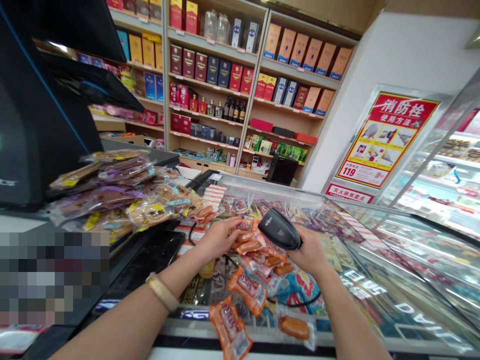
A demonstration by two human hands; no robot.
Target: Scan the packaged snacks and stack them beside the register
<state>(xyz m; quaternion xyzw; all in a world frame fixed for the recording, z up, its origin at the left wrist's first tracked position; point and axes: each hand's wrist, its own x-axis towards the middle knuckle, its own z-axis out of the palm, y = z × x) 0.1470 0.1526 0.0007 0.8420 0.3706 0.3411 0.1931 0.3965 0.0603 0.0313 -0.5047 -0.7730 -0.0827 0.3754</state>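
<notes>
My right hand (311, 250) has its grip clenched around the barcode scanner (282, 229), aimed toward nine o'clock at a sausage packet (248, 244) that my left hand (219, 239) grasps. More sausage packets (245, 287) lie at six o'clock on the glass surface (375, 280).

A black handheld barcode scanner (282, 228) is gripped in the right hand (309, 252), its head tilted down and leftward, its cord trailing below. The left hand (219, 237) pinches an orange-wrapped sausage packet (248, 246) just under the scanner's head. More such packets (245, 287) lie strewn on the glass freezer lid (375, 280) toward its near edge.
</notes>
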